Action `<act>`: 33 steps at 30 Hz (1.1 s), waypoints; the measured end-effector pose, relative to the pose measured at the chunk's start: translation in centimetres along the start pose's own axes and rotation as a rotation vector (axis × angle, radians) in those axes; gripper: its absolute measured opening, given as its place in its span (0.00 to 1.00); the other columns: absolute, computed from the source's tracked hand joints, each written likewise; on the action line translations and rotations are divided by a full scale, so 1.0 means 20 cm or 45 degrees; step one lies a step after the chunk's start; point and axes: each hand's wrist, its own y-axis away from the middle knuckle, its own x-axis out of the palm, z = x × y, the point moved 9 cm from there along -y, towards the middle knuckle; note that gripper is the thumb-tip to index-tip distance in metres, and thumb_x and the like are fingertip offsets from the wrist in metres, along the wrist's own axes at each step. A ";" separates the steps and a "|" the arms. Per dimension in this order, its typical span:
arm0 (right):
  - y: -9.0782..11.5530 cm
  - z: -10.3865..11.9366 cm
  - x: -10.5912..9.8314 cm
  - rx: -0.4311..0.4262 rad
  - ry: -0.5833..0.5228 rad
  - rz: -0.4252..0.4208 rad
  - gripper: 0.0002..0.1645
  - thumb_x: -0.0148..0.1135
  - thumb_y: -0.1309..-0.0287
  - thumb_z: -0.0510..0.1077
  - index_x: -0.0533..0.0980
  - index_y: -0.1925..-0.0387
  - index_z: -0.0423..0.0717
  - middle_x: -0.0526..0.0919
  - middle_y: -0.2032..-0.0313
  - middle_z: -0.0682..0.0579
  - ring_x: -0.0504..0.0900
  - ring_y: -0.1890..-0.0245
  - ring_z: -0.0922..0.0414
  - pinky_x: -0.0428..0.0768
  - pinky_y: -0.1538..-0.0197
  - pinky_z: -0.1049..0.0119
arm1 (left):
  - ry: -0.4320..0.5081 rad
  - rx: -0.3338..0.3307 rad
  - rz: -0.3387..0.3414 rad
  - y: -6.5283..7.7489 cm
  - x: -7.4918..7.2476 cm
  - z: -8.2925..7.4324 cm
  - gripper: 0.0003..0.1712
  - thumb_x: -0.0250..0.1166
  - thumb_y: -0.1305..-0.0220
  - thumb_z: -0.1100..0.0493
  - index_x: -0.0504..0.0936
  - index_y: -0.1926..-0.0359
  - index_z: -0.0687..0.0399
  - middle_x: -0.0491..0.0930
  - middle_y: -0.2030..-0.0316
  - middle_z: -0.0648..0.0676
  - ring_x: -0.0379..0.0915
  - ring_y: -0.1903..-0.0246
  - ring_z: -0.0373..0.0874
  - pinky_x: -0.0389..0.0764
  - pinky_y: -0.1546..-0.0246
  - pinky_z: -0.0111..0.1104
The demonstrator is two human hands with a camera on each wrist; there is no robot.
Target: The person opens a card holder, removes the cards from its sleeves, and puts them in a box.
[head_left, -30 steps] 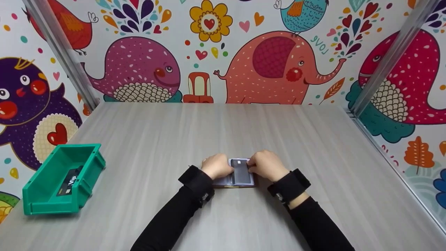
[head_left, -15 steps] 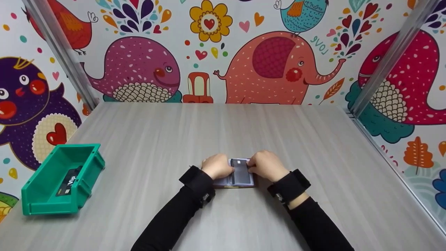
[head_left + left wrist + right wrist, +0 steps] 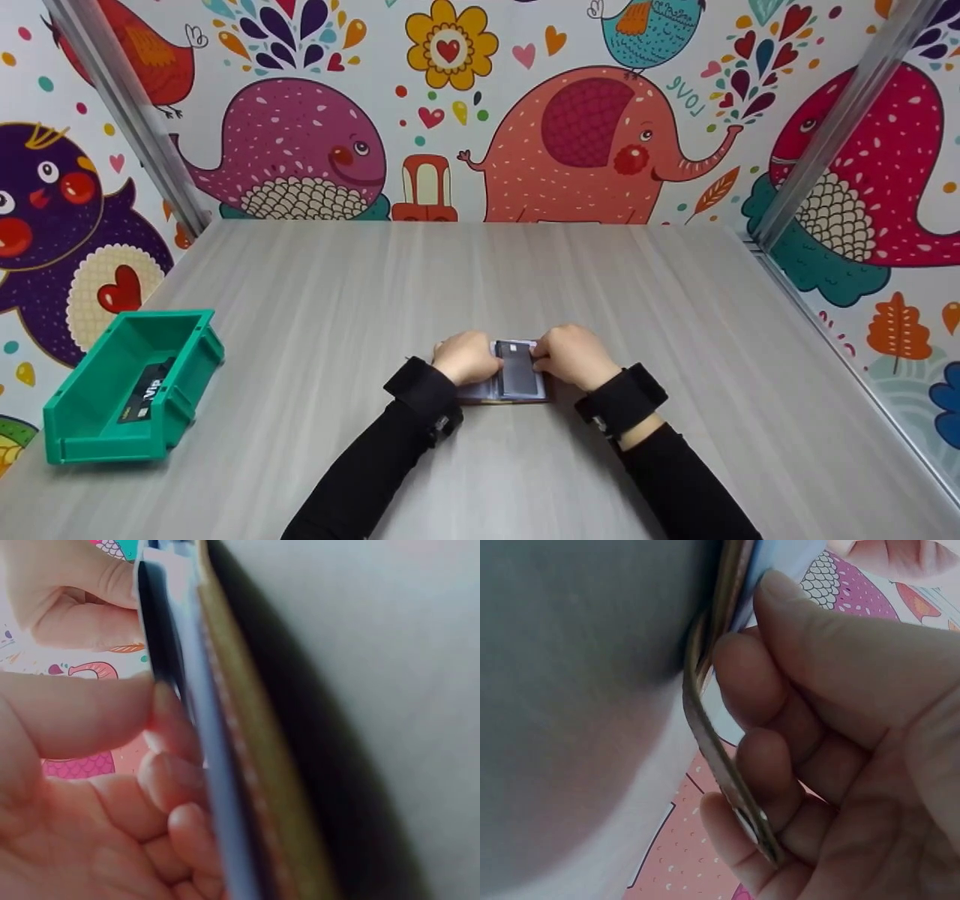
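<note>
A card holder with clear sleeves (image 3: 478, 391) lies open on the table between both hands. On its right-hand page is a dark card (image 3: 519, 376) with a small pale square near the top. My left hand (image 3: 466, 358) pinches the card's left edge between thumb and index finger; the other fingers curl beside the pages. From the right, my right hand (image 3: 576, 357) pinches the page's edge with thumb and index finger. A strap (image 3: 718, 757) on the holder's cover runs between that hand's lower fingers. The left hand partly hides the left-hand page.
A green plastic bin (image 3: 105, 448) stands at the left of the table, with a black card marked VIP (image 3: 147, 391) inside. Printed walls with cartoon animals and metal posts (image 3: 127, 112) border the table (image 3: 480, 285) at the back and sides.
</note>
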 end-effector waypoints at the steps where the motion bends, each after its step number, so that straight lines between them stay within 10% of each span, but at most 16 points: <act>1: 0.00 0.00 0.00 0.005 -0.001 0.000 0.04 0.78 0.57 0.39 0.87 0.75 0.46 0.86 0.74 0.52 0.82 0.74 0.52 0.79 0.66 0.55 | 0.002 0.001 0.001 0.00 0.00 0.00 0.14 0.66 0.40 0.50 0.76 0.75 0.52 0.75 0.75 0.50 0.71 0.70 0.48 0.69 0.51 0.48; 33: 0.00 0.00 0.01 0.003 0.005 0.010 0.06 0.77 0.56 0.40 0.89 0.71 0.46 0.88 0.71 0.51 0.84 0.72 0.51 0.79 0.65 0.54 | 0.152 0.006 0.020 0.01 -0.03 0.06 0.15 0.67 0.39 0.51 0.76 0.75 0.54 0.73 0.77 0.50 0.70 0.75 0.45 0.69 0.69 0.36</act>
